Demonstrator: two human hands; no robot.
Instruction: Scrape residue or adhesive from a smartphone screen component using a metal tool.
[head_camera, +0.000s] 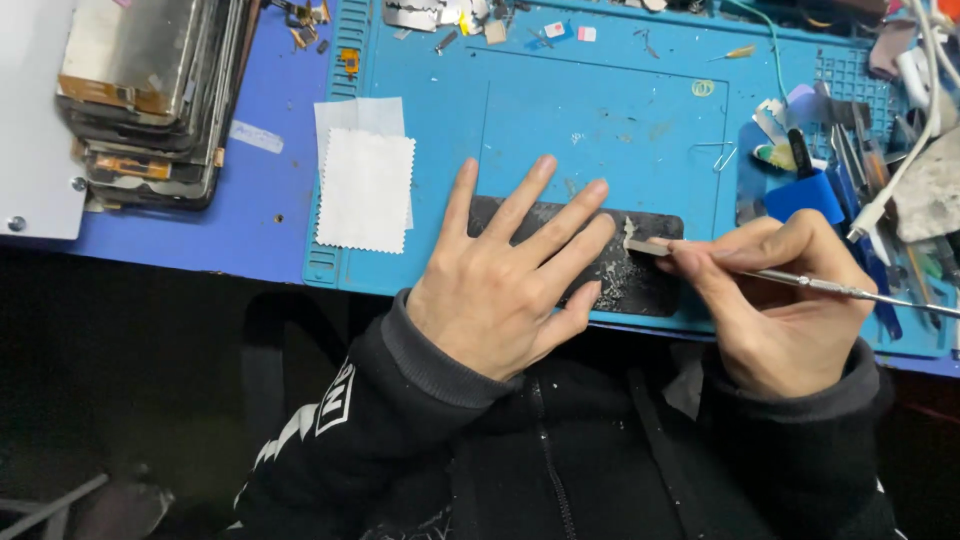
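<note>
phone repair bench, pretty sure | blue silicone work mat (600, 110) dead center | stack of pulled phone screens (150, 95) at 10 o'clock | tweezers and hand tools (870, 160) piled at 2 o'clock

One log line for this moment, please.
left hand: flat on dark panel | right hand: holds scraper tool, blade on panel | blue mat

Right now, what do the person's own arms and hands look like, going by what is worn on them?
Both hands, the left hand and the right hand, are bare, with no gloves, rings or watch showing. Both arms are in a black jacket with grey ribbed cuffs. The left sleeve carries white printed markings and stripes. A zip runs down the jacket front.
</note>
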